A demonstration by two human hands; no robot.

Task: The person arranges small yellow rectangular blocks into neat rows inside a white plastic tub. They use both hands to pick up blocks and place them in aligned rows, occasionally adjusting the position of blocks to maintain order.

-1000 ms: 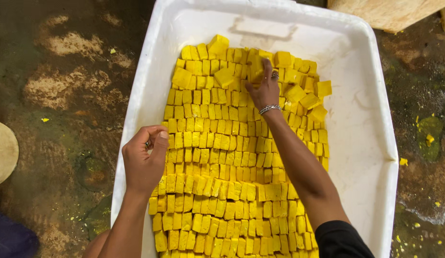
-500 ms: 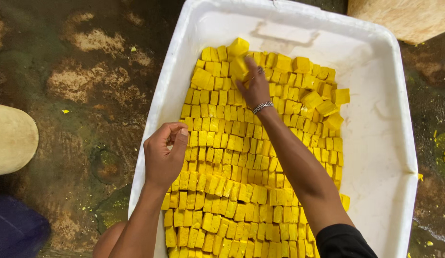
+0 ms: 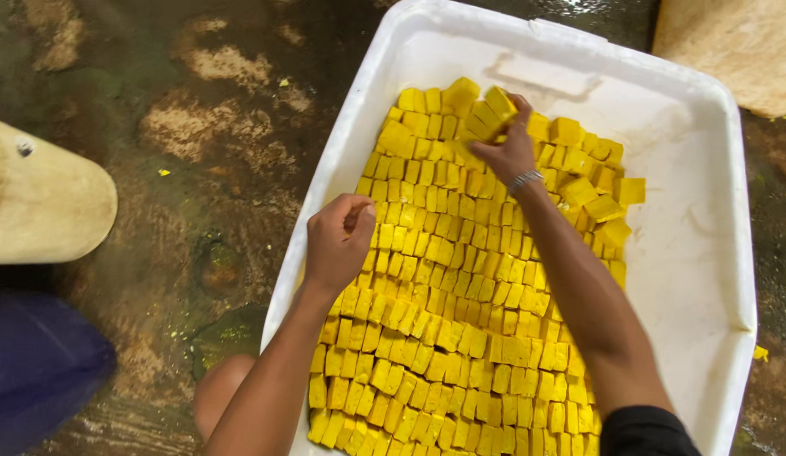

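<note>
The dark, wet concrete floor [image 3: 157, 211] showed pale worn patches and greenish staining. A tan rounded wooden block [image 3: 38, 203] lay at left, above a dark blue cloth [image 3: 38, 363]. Another pale slab [image 3: 739, 51] occupied the upper right corner.

Single head view, steeply downward, close over white tub [image 3: 705, 253].
</note>
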